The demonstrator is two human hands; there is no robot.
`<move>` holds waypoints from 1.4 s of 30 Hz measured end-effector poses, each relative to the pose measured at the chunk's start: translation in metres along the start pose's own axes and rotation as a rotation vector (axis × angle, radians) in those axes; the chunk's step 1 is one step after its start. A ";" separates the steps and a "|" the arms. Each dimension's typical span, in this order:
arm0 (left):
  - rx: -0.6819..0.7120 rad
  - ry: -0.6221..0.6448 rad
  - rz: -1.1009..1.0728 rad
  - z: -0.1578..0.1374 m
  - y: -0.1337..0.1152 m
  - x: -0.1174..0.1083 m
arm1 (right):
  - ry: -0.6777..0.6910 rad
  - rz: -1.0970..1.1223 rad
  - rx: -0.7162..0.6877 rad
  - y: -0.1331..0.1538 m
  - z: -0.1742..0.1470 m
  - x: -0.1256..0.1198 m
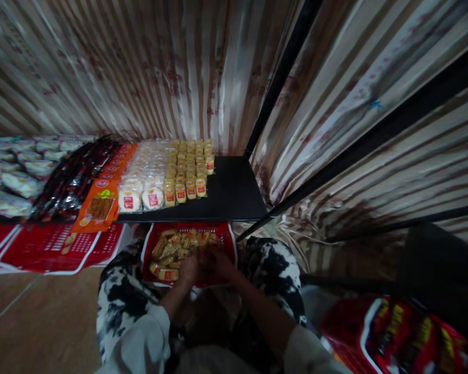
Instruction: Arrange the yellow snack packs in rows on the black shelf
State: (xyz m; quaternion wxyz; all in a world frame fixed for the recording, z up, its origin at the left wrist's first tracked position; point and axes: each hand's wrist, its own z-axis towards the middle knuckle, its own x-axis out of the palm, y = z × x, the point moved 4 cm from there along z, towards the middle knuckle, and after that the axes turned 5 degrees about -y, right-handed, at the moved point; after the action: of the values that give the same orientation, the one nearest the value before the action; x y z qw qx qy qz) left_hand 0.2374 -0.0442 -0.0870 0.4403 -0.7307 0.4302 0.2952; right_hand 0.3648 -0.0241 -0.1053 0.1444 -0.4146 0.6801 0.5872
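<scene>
A red basket [234, 241] with a white rim stands between my knees and holds a heap of small yellow snack packs [171, 246] with red labels. My left hand [190, 267] is inside it, closed, at the right side of the heap; what it holds is hidden. Close beside it, my right hand [219, 259] reaches into the dark right part of the basket. Its fingers are too dim and blurred to make out. On the black shelf [234, 189] just beyond, similar yellow packs [189, 171] stand upright in tight rows.
Left of those rows lie round white packs [153, 196], orange packets [97, 203], dark packets [72, 179] and pale packets [21, 182]. Red baskets [49, 249] sit below the shelf. Black metal poles [354, 145] cross the right side. Another basket of red packets [405, 332] is at lower right.
</scene>
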 end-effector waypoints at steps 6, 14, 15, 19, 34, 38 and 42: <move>0.083 -0.107 -0.156 -0.016 -0.001 -0.022 | -0.109 0.399 0.107 -0.010 -0.007 -0.016; 0.346 -0.416 -0.583 -0.025 -0.018 -0.078 | -0.234 0.885 0.275 0.010 -0.006 -0.050; 0.351 -0.423 -0.635 -0.026 -0.021 -0.084 | -0.176 0.954 0.276 0.016 -0.005 -0.054; 0.322 -0.464 -0.816 -0.027 -0.032 -0.102 | -0.054 1.060 0.231 0.037 -0.003 -0.072; 0.364 -0.458 -0.887 0.028 -0.098 -0.110 | -0.123 0.870 -0.051 0.037 0.030 -0.132; 0.349 -0.537 -0.878 0.041 -0.121 -0.125 | -0.285 0.842 -0.019 0.028 0.054 -0.150; 0.325 -0.693 -0.843 0.047 -0.140 -0.132 | -0.514 0.846 0.009 0.022 0.092 -0.167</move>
State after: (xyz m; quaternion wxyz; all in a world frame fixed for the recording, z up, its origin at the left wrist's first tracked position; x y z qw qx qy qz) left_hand 0.2993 0.0805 0.0535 0.7421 -0.6227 -0.0283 0.2465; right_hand 0.4242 0.1252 -0.0008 0.0581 0.0567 0.7336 0.6747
